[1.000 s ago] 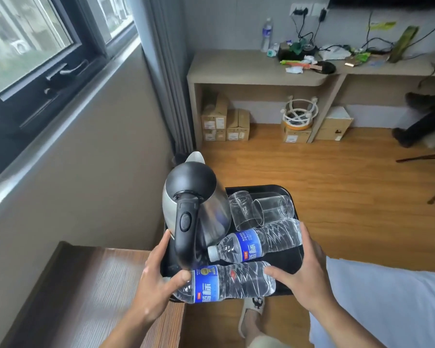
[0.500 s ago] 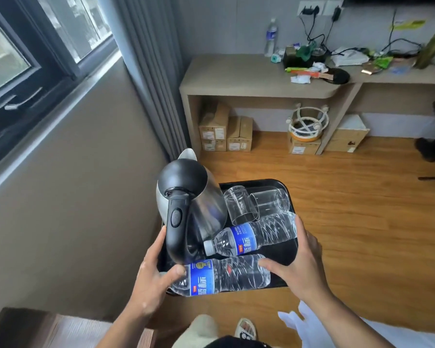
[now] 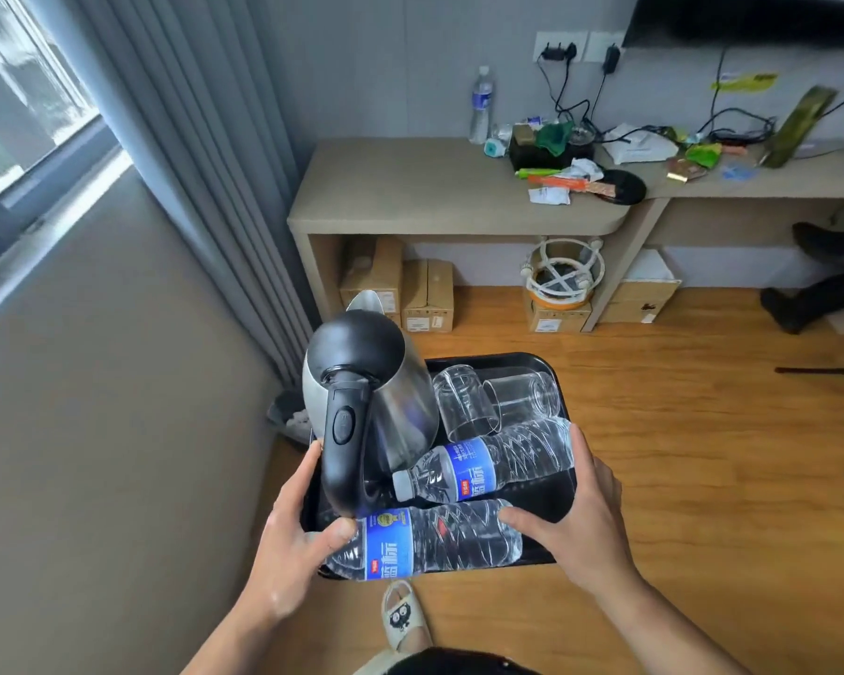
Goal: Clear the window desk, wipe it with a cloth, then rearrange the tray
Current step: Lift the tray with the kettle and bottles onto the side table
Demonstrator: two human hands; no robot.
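I carry a black tray (image 3: 554, 499) in the air above the wooden floor. My left hand (image 3: 293, 538) grips its left edge, thumb over the rim against the near bottle. My right hand (image 3: 581, 523) grips the right edge, thumb on the same bottle. On the tray stand a steel kettle (image 3: 371, 406) with a black lid and handle, two clear glasses (image 3: 498, 401) lying on their sides, and two water bottles with blue labels, the far bottle (image 3: 483, 470) and the near bottle (image 3: 425, 543), both lying flat.
A beige desk (image 3: 439, 197) stands ahead against the wall, cluttered on its right with cables, wrappers and an upright bottle (image 3: 481, 104). Cardboard boxes (image 3: 410, 294) sit under it. Grey curtain (image 3: 191, 163) and window are at left. My slippered foot (image 3: 403, 616) is below the tray.
The tray has moved off the window desk, which has left the view at bottom left. The view has turned right and forward towards the beige desk. Both hands keep their grip.
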